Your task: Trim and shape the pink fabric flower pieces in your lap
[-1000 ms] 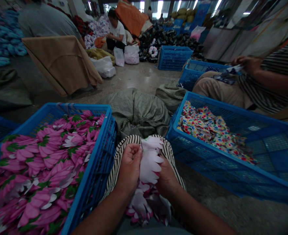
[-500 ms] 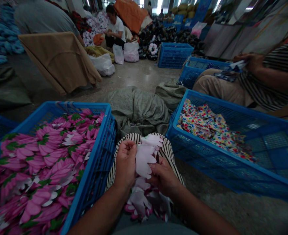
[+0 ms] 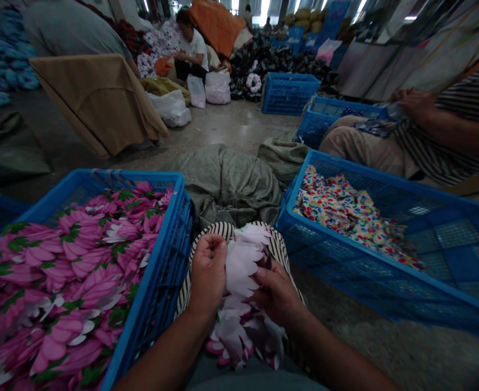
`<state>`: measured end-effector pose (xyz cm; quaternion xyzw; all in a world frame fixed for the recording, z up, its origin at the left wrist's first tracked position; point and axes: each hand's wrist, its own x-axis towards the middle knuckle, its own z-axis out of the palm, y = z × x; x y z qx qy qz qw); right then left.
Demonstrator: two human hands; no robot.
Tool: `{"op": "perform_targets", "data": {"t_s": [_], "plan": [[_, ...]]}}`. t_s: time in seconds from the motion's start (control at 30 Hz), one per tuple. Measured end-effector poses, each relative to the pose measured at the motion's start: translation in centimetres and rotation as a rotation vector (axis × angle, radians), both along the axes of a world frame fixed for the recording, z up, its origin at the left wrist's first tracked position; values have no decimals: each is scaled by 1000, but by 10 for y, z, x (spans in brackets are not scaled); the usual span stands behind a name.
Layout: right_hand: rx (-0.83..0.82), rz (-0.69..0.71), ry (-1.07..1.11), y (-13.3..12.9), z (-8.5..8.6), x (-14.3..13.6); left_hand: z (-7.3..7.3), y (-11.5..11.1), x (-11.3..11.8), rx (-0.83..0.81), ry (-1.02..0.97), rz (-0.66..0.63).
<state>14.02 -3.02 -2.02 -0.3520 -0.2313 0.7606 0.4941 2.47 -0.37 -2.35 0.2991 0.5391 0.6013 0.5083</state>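
White scalloped fabric petals (image 3: 243,269) hang over my lap, between my two hands. My left hand (image 3: 209,266) pinches their left edge, thumb against curled fingers. On the other side my right hand (image 3: 275,288) is closed at the scalloped edge; a small dark item shows by its fingers, too dim to make out. Lower down, more petal pieces with pink rims (image 3: 232,336) rest on my lap. Striped black-and-white cloth (image 3: 215,229) covers my knees beneath the petals.
A blue crate (image 3: 182,217) of pink petal pieces stands at left, another blue crate (image 3: 370,247) with colourful printed fabric at right. Grey-green sacks (image 3: 235,176) lie ahead. A person in stripes (image 3: 463,119) sits at right; a brown-draped chair (image 3: 96,98) stands upper left.
My right hand has shifted slightly along the petals' scalloped edge, and the thumb has moved a little. The left hand keeps its pinch. The seated person's hands at right have drawn together.
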Motion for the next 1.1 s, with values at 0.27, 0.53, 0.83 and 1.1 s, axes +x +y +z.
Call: {"op": "perform_targets", "data": {"t_s": [0.27,0.53,0.83,1.1], "plan": [[-77,-20,-74,4,-1,-1,2,-1,0,-34,-38,-6],[-144,-99,37,4,5,7,3,0,1,-18,-32,10],[-167,-124,61,6,6,9,-1,-1,2,13,-11,-15],[-46,-69,-94,5,4,7,6,-6,-4,159,337,-230]]}}
